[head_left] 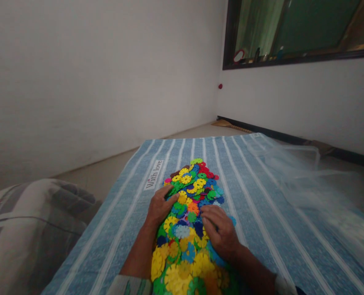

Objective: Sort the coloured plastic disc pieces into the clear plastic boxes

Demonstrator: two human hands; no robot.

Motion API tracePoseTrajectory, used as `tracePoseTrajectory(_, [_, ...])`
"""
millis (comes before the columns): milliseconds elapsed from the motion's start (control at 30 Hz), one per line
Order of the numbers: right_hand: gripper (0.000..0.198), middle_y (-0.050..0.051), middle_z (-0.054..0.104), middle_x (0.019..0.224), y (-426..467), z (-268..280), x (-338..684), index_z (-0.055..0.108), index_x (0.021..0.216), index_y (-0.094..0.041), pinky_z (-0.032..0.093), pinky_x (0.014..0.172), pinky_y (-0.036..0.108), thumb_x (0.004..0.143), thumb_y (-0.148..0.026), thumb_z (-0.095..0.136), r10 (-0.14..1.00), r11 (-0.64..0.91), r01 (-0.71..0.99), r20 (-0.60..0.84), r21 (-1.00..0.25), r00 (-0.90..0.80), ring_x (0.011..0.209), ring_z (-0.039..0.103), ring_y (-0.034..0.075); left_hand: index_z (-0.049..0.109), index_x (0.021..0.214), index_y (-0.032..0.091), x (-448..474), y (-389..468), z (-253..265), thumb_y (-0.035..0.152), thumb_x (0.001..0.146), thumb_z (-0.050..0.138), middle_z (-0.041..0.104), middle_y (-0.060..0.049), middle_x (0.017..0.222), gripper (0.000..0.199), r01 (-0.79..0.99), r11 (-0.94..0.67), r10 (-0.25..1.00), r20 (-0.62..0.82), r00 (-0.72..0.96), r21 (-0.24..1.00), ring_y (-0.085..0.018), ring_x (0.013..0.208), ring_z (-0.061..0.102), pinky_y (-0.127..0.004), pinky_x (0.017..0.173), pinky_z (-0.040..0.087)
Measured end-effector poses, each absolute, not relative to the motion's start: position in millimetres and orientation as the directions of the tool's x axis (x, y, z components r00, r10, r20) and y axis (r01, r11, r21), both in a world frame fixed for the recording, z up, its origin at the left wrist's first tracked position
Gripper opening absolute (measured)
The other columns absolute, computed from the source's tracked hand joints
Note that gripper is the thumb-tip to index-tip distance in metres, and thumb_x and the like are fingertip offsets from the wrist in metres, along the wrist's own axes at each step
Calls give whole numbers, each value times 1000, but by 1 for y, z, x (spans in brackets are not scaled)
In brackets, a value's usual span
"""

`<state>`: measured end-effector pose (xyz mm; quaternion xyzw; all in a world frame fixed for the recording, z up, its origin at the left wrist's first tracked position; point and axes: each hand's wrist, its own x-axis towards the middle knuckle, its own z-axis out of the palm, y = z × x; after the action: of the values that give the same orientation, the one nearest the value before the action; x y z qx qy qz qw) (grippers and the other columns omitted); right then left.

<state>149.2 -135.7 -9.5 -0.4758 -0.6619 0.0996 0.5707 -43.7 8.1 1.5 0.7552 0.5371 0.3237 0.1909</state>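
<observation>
A long heap of plastic snowflake discs (182, 232) in yellow, green, blue, red and orange stretches from the table's near edge toward its middle. My left hand (161, 206) rests against the heap's left side, fingers stretched over the discs and thumb apart. On the opposite side, my right hand (221, 232) touches the discs with bent fingers, the thumb a little apart from them. Neither hand shows a disc gripped in it. The undersides of both hands are hidden.
A blue and white striped cloth (114, 229) covers the table, with a "With love" label (154, 175). A clear plastic bin (295, 172) stands at the right. Left of the table is a cloth-covered seat (34, 229). Behind are a white wall (108, 73) and a window (305, 28).
</observation>
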Motion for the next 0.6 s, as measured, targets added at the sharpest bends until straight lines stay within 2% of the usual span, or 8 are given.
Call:
tracePoseTrajectory(133, [17, 7, 70, 92, -126, -20, 155, 68, 90, -21, 51, 83, 33, 85, -20, 52, 764, 404, 454, 566, -794, 310, 89, 64, 18, 67, 111, 18, -45, 13, 0, 51, 76, 55, 67, -8, 120, 49, 711, -389, 919, 296, 260, 585, -27, 114, 58, -42, 102, 42])
tracePoseTrajectory(400, [18, 3, 70, 84, -120, -24, 165, 70, 84, -19, 50, 75, 27, 82, -28, 55, 850, 200, 281, 309, -938, 427, 82, 65, 18, 68, 110, 20, -44, 16, -1, 39, 84, 42, 69, -6, 117, 42, 767, -390, 914, 319, 252, 509, -24, 110, 61, -39, 98, 45])
tracePoseTrajectory(500, [18, 4, 70, 84, -120, -24, 166, 70, 84, -19, 49, 74, 27, 82, -28, 54, 861, 197, 290, 307, -937, 406, 82, 65, 18, 69, 108, 19, -43, 15, -1, 39, 84, 41, 70, -6, 114, 42, 775, -381, 915, 325, 239, 504, -24, 107, 62, -38, 97, 46])
tracePoseTrajectory(600, [18, 4, 69, 84, -120, -23, 165, 70, 83, -19, 48, 74, 26, 82, -25, 53, 863, 239, 349, 363, -906, 353, 82, 64, 17, 70, 107, 18, -43, 13, -2, 39, 84, 41, 71, -7, 112, 42, 772, -377, 915, 334, 225, 512, -25, 106, 62, -39, 96, 47])
